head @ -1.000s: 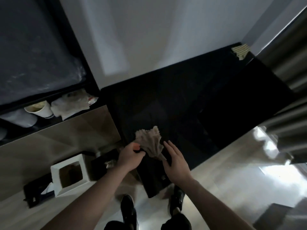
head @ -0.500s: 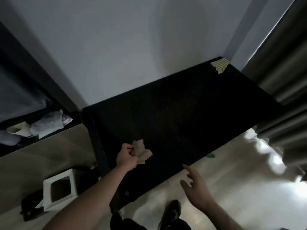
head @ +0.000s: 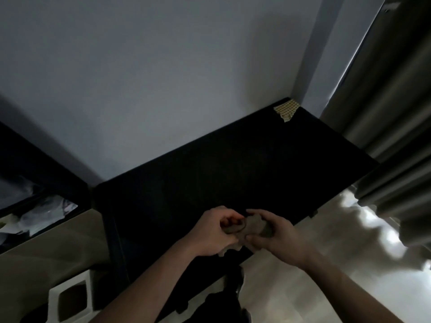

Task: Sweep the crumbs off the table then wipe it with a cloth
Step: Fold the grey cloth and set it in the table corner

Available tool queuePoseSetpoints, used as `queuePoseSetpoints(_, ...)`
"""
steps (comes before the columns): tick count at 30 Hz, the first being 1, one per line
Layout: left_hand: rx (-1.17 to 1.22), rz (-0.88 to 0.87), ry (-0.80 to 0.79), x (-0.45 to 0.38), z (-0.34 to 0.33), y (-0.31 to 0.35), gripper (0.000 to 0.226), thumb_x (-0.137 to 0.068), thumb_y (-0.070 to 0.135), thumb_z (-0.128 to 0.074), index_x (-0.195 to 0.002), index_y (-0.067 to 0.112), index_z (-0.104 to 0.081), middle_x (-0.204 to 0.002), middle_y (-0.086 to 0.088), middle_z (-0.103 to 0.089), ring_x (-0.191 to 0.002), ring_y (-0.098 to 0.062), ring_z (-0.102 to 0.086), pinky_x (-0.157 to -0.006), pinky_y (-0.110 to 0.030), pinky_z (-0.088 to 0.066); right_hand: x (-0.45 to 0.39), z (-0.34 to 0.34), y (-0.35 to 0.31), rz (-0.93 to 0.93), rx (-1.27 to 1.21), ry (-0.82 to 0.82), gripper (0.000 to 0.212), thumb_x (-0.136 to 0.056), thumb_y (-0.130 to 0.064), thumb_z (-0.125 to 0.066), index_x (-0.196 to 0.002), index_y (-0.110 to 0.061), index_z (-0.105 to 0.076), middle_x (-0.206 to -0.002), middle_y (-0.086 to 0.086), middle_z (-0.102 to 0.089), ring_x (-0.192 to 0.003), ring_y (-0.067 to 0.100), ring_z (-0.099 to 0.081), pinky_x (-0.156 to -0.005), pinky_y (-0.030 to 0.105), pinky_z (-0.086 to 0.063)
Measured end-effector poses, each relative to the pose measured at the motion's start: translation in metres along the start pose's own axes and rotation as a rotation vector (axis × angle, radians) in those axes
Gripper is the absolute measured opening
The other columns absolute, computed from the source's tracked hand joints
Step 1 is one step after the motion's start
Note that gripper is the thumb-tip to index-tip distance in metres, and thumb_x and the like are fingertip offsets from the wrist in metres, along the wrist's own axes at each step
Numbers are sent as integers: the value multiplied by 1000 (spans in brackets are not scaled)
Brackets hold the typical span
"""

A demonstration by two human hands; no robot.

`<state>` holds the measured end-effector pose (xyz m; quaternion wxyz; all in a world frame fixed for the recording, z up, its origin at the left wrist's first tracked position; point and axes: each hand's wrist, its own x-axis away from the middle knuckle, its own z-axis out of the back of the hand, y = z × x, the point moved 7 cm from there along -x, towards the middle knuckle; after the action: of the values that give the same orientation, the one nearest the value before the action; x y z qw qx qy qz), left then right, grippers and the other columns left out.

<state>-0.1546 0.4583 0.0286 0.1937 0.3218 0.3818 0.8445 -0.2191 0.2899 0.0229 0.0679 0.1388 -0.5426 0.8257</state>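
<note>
A black table [head: 233,173] stands against the white wall. Over its near edge both hands hold a crumpled grey-beige cloth [head: 253,226]. My left hand [head: 217,231] grips the cloth's left part with curled fingers. My right hand [head: 275,234] curls round its right part, thumb underneath. A small corner of the cloth hangs below my left hand. A second, checkered yellowish cloth [head: 286,110] lies at the table's far right corner. No crumbs can be made out on the dark top.
A white box with a square opening [head: 70,297] stands on the floor at lower left. A dark shelf [head: 35,210] with plastic-wrapped items is left of the table. Grey curtains [head: 391,113] hang along the table's right end. Pale floor lies in front.
My right hand has come up from beside the table and taken hold of the cloth that my left hand held alone. The view has tilted up and to the left.
</note>
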Motion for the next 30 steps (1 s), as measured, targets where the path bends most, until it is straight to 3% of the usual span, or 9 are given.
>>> queuePoseSetpoints(2, -9, -25, 11, -18, 8, 12, 47, -81, 20, -81, -123, 37, -68, -112, 21, -61, -102, 7, -61, -81, -5, -49, -12, 17, -3, 18, -12, 31, 23, -92, -13, -77, -104, -33, -73, -93, -8, -77, -84, 4, -73, -75, 24, -59)
queuePoseSetpoints(4, 52, -15, -3, -38, 15, 18, 50, -82, 26, -81, -127, 38, -64, -117, 20, -64, -106, 6, -61, -88, -12, -52, -25, 36, -3, 23, -41, 70, 22, -96, -11, -72, -90, -32, -73, -84, -4, -75, -76, 7, -71, -69, 25, -56)
queuePoseSetpoints(8, 229, 25, -67, -76, 21, 17, 34, -87, 38, -75, -119, 40, -68, -114, 18, -72, -106, 3, -68, -99, -29, -56, -53, 76, -2, 9, -145, 108, 17, -100, -10, -66, -99, -26, -73, -93, -3, -76, -89, 13, -74, -76, 24, -58)
queuePoseSetpoints(14, 439, 23, 55, -134, 24, 31, 13, -93, 28, -70, -105, 27, -71, -103, 4, -76, -100, -14, -73, -102, -45, -54, -92, 133, 15, -55, -332, 204, 13, -102, -11, -61, -107, -18, -72, -100, 7, -75, -96, 23, -74, -83, 35, -59)
queuePoseSetpoints(20, 495, 78, 246, -196, 8, 72, 10, -97, 29, -63, -105, 29, -68, -104, 3, -73, -96, -9, -72, -90, -34, -58, -131, 194, 50, -113, -398, 184, 14, -102, -12, -62, -113, -14, -70, -107, 7, -78, -103, 23, -75, -91, 39, -60)
queuePoseSetpoints(25, 549, 153, 354, -253, -13, 106, 10, -99, 29, -60, -104, 30, -70, -103, 4, -72, -98, -11, -70, -84, -28, -56, -166, 254, 86, -200, -455, 96, 16, -99, -14, -67, -115, -16, -71, -108, 5, -79, -103, 22, -76, -82, 32, -60)
queuePoseSetpoints(30, 461, 111, 366, -303, -30, 164, 10, -99, 27, -61, -102, 25, -71, -98, -2, -71, -80, -2, -66, -70, -20, -54, -195, 334, 103, -115, -246, 27, 23, -88, -19, -81, -110, -22, -73, -103, 3, -77, -99, 19, -75, -81, 31, -60)
